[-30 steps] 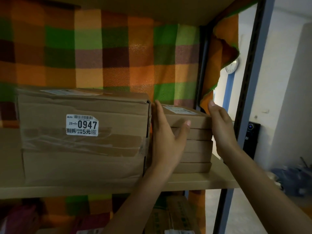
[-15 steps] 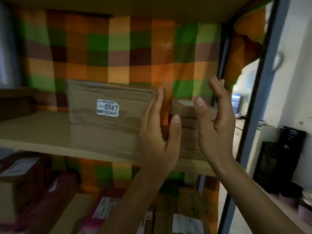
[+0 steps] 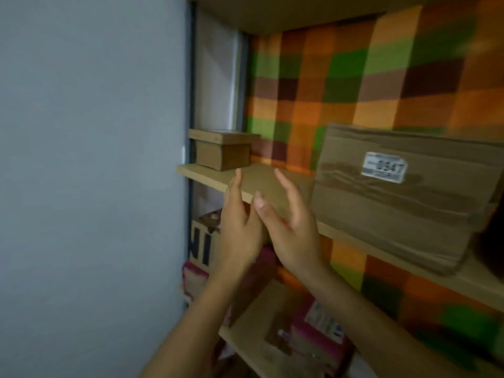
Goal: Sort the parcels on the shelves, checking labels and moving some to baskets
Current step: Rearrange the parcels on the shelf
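Two empty hands: your left hand [image 3: 238,236] and right hand [image 3: 296,236] are held up close together, fingers straight and apart, gripping nothing, before the shelf [image 3: 268,180] front edge. Small parcel [image 3: 223,150] sits at the shelf's left end, and big parcel [image 3: 395,203] with a blurred label [image 3: 384,167] toward its right.

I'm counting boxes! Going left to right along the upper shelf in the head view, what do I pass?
Grey wall → small brown box → bare shelf board → big brown box with a white label.

L hand [image 3: 240,236] & R hand [image 3: 296,238] bare, forearms bare too; slim fingers, short nails.
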A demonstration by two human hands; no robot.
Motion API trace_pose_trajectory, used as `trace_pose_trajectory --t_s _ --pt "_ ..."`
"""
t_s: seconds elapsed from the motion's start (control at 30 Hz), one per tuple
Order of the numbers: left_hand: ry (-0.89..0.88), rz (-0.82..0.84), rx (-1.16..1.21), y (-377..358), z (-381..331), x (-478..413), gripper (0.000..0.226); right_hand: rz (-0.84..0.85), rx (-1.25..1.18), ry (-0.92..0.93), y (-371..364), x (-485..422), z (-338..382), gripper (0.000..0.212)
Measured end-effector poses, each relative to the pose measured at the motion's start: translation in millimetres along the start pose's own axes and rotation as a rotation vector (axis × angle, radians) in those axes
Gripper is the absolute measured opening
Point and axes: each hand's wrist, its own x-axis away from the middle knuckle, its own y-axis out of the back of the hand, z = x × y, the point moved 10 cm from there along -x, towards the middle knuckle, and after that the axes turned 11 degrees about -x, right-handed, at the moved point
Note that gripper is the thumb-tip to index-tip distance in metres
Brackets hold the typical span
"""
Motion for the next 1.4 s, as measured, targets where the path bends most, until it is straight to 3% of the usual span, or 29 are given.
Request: trace_pose_trajectory --t_s 0.1,0.23,0.4,0.73,1.2,1.4 --pt "0.109 0.002 -0.011 21 48 -30 0.067 -0.006 -0.095 -0.205 -39 -43 -51 0.059" --pt "0.137 -0.035 -0.027 59 95 -83 0.047 -0.082 -0.250 -0.437 -91 -101 -107 0.060" --pt "0.131 0.045 -0.067 41 134 -145 0.029 -0.291 -0.257 -0.478 -91 -166 -155 0.061" --pt "0.294 0.063 -0.061 56 221 -289 0.061 -0.374 -0.241 -0.608 -122 -246 -211 0.068" --pt "0.396 0.100 0.039 35 285 -378 0.065 -0.455 -0.248 -0.703 -161 -311 -272 0.115" --pt "0.382 0.138 0.031 32 291 -380 0.053 -0.470 -0.281 -0.691 -158 -311 -272 0.074"
